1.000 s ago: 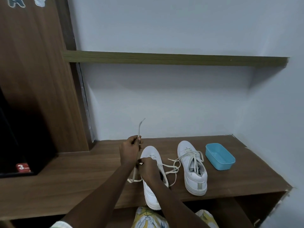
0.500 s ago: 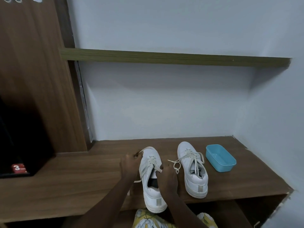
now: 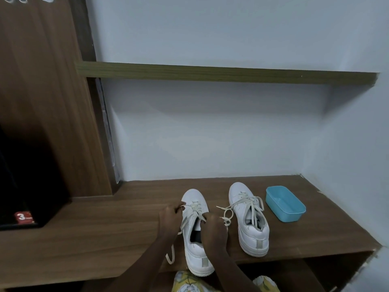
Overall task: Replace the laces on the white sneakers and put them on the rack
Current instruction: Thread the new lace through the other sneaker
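**Both hands busy on one white sneaker at the bench**

I'm using the blue tub [image 3: 285,204] as my marker here. It's sitting on the wooden bench [image 3: 105,228], close to the corner of the wall. Just beside the tub the second sneaker [image 3: 250,228] is standing upright with its toe pointing at the wall. Its own lace [image 3: 248,202] is already running through the eyelets, and the loose ends are trailing off the side away from the tub.

One shoe further from the tub, the first sneaker [image 3: 195,249] is sitting the same way round, heel right at the bench's front edge. The person's left hand [image 3: 168,218] is working the side of that shoe away from the tub, fingers curled in and pinching the cream lace [image 3: 194,208] just off the eyelets. The right hand [image 3: 212,228] is on the tub side, fingers bunched tight round the same lace over the shoe's opening. The lace is crossing a few rows of eyelets near the toe, and one loose end [image 3: 171,257] is lying on the bench under the left wrist.

Well away from the tub, past both shoes, a black box [image 3: 42,186] with a red sticker [image 3: 24,217] showing a 3 is sitting on the bench. High above the tub an upper shelf board [image 3: 210,72] is running along the wall
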`<move>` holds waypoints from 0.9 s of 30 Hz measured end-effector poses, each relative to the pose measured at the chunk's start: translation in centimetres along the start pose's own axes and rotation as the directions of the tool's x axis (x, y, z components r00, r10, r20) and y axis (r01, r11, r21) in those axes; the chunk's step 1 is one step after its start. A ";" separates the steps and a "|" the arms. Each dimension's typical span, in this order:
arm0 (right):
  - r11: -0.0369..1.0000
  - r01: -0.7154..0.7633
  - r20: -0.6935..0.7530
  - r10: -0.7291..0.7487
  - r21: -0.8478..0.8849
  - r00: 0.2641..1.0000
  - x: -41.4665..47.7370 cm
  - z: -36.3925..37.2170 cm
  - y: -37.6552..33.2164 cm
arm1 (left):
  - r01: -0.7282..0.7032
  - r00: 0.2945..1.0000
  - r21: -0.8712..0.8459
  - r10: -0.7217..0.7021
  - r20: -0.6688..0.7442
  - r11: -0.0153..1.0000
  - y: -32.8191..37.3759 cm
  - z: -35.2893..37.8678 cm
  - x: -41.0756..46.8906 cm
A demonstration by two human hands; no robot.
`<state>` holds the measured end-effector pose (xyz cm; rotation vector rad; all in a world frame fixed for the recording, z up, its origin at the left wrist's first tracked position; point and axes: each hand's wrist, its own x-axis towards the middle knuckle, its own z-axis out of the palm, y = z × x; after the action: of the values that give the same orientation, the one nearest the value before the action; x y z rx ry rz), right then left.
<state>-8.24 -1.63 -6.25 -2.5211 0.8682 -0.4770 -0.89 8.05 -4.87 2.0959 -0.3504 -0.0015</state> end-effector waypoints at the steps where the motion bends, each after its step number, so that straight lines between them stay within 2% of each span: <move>1: 1.000 -0.005 -0.006 0.005 0.002 1.000 0.0 0.0 0.0 | -0.009 1.000 0.007 0.009 0.007 1.000 0.1 0.1 -0.1; 4: 1.000 -0.017 -0.013 0.017 0.022 1.000 -0.1 0.0 0.0 | -0.021 0.999 0.039 0.020 0.038 0.999 0.4 0.4 -0.3; 8: 0.999 -0.027 -0.002 0.027 0.035 1.000 -0.2 -0.2 0.0 | -0.084 0.996 0.175 0.079 0.039 0.981 0.8 0.7 -0.7; 11: 0.998 -0.044 0.006 0.043 0.054 0.999 -0.1 -0.4 0.0 | -0.108 0.992 0.174 0.094 0.087 0.979 0.5 0.7 -0.5; 16: 0.983 -0.122 0.006 0.122 0.134 0.992 -0.2 -0.7 0.1 | -0.159 0.976 0.259 0.112 0.187 0.953 -0.3 0.3 -0.3; 19: 0.966 -0.176 0.024 0.175 0.188 0.984 -0.3 -0.8 0.0 | -0.177 0.973 0.333 0.115 0.199 0.926 -0.3 0.2 -0.3; 24: 0.939 -0.250 0.069 0.241 0.237 0.968 -0.2 -1.0 0.0 | -0.162 0.976 0.332 0.101 0.193 0.929 0.5 0.9 -0.5; 27: 0.938 -0.252 0.080 0.240 0.236 0.967 -0.3 -1.3 0.0 | -0.211 0.966 0.335 0.145 0.211 0.918 1.1 1.6 -0.5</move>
<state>-9.01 -1.78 -5.17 -2.1556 1.0224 -0.4095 -1.83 6.29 -4.83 2.4205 -0.6985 -0.0238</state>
